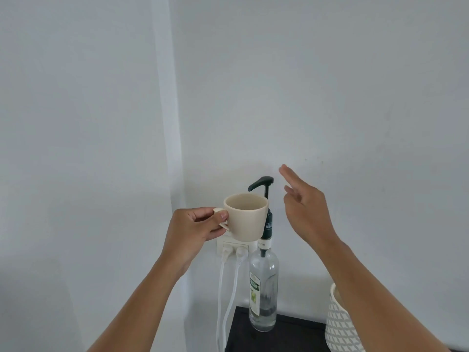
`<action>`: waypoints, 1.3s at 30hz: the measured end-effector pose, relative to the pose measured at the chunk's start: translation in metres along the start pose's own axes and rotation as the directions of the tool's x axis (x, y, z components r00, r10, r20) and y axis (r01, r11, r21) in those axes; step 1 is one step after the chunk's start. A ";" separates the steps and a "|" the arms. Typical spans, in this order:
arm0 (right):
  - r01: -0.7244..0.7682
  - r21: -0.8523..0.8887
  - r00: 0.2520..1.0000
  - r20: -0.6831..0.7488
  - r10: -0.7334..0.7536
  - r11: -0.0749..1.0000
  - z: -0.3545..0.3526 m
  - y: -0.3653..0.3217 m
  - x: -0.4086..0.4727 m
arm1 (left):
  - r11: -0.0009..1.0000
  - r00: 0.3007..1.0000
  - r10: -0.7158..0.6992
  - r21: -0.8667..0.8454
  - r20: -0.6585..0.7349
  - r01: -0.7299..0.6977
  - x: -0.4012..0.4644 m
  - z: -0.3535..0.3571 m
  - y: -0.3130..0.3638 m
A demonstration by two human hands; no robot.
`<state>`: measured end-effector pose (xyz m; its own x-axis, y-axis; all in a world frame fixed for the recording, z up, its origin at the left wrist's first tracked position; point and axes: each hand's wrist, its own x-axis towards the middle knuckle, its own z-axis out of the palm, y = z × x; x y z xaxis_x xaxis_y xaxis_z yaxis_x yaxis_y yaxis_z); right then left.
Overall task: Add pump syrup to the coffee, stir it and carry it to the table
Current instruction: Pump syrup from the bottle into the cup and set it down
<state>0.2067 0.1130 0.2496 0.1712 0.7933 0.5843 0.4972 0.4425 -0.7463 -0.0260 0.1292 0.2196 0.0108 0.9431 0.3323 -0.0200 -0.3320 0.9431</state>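
Observation:
My left hand (195,228) pinches the handle of a cream coffee cup (247,218) and holds it in the air, just under the spout of a black pump head (262,182). The pump tops a clear glass syrup bottle (264,288) with a green label, standing on a dark surface (286,336). My right hand (305,205) hovers open to the right of the pump head, fingers spread, a little apart from it. The cup's inside is mostly hidden from this angle.
A white wall socket (234,247) with two plugs and white cables (225,301) sits behind the cup. A white patterned pot (340,326) stands at the right, partly behind my right forearm. Pale walls meet in a corner at the left.

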 end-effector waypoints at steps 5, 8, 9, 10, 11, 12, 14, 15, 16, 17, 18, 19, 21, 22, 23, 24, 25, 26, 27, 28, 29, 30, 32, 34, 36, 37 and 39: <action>-0.126 0.121 0.991 -0.038 0.132 0.985 0.003 0.019 -0.036 | 1.000 1.000 -0.019 0.024 0.010 0.019 -0.012 0.002 -0.014; -0.190 0.161 0.982 0.053 0.184 0.968 0.005 0.028 -0.057 | 0.999 0.999 -0.036 0.030 0.027 0.035 -0.024 0.008 -0.024; -0.203 0.182 0.978 0.077 0.192 0.962 0.006 0.031 -0.062 | 0.999 0.999 -0.040 0.031 0.034 0.039 -0.029 0.011 -0.027; -0.212 0.218 0.976 0.101 0.194 0.953 0.006 0.034 -0.067 | 0.999 0.998 -0.041 0.033 0.041 0.040 -0.033 0.013 -0.031; -0.219 0.255 0.974 0.122 0.193 0.942 0.006 0.036 -0.073 | 0.999 0.998 -0.041 0.036 0.047 0.040 -0.037 0.016 -0.035; -0.226 0.277 0.972 0.132 0.196 0.934 0.005 0.038 -0.079 | 0.998 0.998 -0.043 0.038 0.053 0.041 -0.041 0.018 -0.039; -0.233 0.289 0.971 0.123 0.206 0.929 0.002 0.042 -0.089 | 0.998 0.997 -0.049 0.045 0.067 0.046 -0.048 0.022 -0.046; -0.238 0.282 0.970 0.113 0.214 0.930 0.000 0.044 -0.094 | 0.998 0.996 -0.050 0.052 0.073 0.047 -0.051 0.025 -0.050; -0.244 0.266 0.969 0.107 0.223 0.933 -0.002 0.046 -0.099 | 0.997 0.996 -0.050 0.060 0.076 0.046 -0.055 0.027 -0.053; -0.252 0.256 0.967 0.103 0.232 0.933 -0.004 0.048 -0.105 | 0.997 0.996 -0.052 0.064 0.078 0.047 -0.059 0.030 -0.056; -0.261 0.260 0.965 0.099 0.243 0.930 -0.006 0.051 -0.110 | 0.997 0.995 -0.057 0.063 0.082 0.052 -0.063 0.032 -0.060; -0.273 0.270 0.962 0.093 0.257 0.923 -0.008 0.055 -0.116 | 0.996 0.994 -0.070 0.062 0.089 0.064 -0.068 0.035 -0.064; -0.298 0.289 0.955 0.091 0.284 0.910 -0.011 0.059 -0.129 | 0.993 0.991 -0.089 0.084 0.101 0.081 -0.078 0.039 -0.074; -0.311 0.297 0.950 0.092 0.297 0.903 -0.013 0.063 -0.137 | 0.991 0.989 -0.095 0.103 0.111 0.083 -0.084 0.041 -0.080; -0.324 0.303 0.946 0.093 0.310 0.896 -0.015 0.066 -0.146 | 0.990 0.987 -0.103 0.113 0.124 0.089 -0.091 0.043 -0.086; -0.343 0.303 0.939 0.091 0.331 0.889 -0.016 0.069 -0.156 | 0.989 0.984 -0.116 0.110 0.136 0.101 -0.098 0.044 -0.093; -0.364 0.305 0.931 0.085 0.355 0.880 -0.017 0.073 -0.167 | 0.988 0.979 -0.132 0.095 0.153 0.119 -0.105 0.046 -0.100; -0.384 0.312 0.922 0.075 0.380 0.869 -0.017 0.078 -0.178 | 0.988 0.974 -0.147 0.080 0.173 0.134 -0.112 0.047 -0.106; -0.402 0.321 0.913 0.065 0.403 0.858 -0.017 0.082 -0.188 | 0.986 0.968 -0.161 0.076 0.193 0.149 -0.120 0.048 -0.113; -0.420 0.328 0.903 0.058 0.426 0.846 -0.016 0.087 -0.199 | 0.983 0.963 -0.175 0.085 0.207 0.161 -0.127 0.050 -0.119; -0.438 0.336 0.893 0.054 0.448 0.834 -0.015 0.091 -0.210 | 0.980 0.957 -0.192 0.098 0.215 0.175 -0.135 0.051 -0.126; -0.457 0.342 0.882 0.054 0.469 0.821 -0.014 0.095 -0.220 | 0.976 0.952 -0.211 0.109 0.222 0.191 -0.142 0.051 -0.134; -0.493 0.350 0.860 0.058 0.507 0.796 -0.012 0.101 -0.237 | 0.967 0.940 -0.249 0.122 0.235 0.226 -0.157 0.052 -0.147; -0.521 0.359 0.842 0.065 0.536 0.774 -0.011 0.107 -0.252 | 0.954 0.931 -0.284 0.161 0.229 0.251 -0.171 0.052 -0.160; -0.537 0.369 0.833 0.087 0.547 0.759 -0.010 0.110 -0.263 | 0.943 0.924 -0.316 0.180 0.216 0.280 -0.181 0.051 -0.171; -0.546 0.372 0.827 0.097 0.554 0.751 -0.010 0.111 -0.268 | 0.938 0.921 -0.327 0.191 0.212 0.289 -0.185 0.051 -0.175; -0.563 0.376 0.814 0.100 0.572 0.736 -0.008 0.117 -0.278 | 0.929 0.917 -0.338 0.229 0.210 0.290 -0.192 0.050 -0.182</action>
<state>0.2240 -0.0587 0.0026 0.3386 0.9408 0.0174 -0.0506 0.0367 -0.9980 0.0256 0.0078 -0.0148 0.2263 0.9740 -0.0109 0.2135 -0.0387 0.9762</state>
